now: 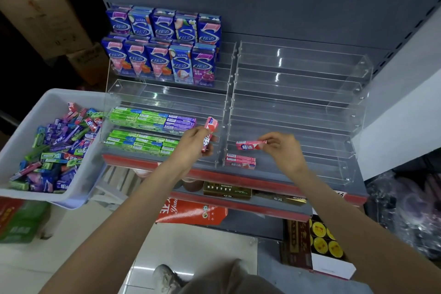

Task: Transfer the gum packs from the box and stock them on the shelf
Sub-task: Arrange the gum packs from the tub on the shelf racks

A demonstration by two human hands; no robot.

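A single pink gum pack (251, 145) is pinched at its right end by the fingers of the right hand (282, 148), held level above the lowest tiers of the right-hand clear acrylic rack (298, 112) on the shelf (238, 175). Just below it, a small stack of pink packs (240, 161) already lies at the left end of the rack's bottom tier. The left hand (194, 144) curls around a few more pink packs (209, 135), which stick up out of the fist and tilt toward the divider between the two racks. In the left acrylic rack (167, 100), the two lowest tiers hold flat rows of green packs (143, 142), with some purple packs (181, 120) at the right end of the upper row. Higher on the same rack stand two rows of tall blue and purple cartons (162, 47), upright and side by side. To the left, a white plastic box (71, 194) sits beside the shelf, heaped with loose gum packs (57, 150) in purple, green, blue and pink. Below the red shelf edge lie a red carton (191, 212) and dark boxes with gold print (226, 189).
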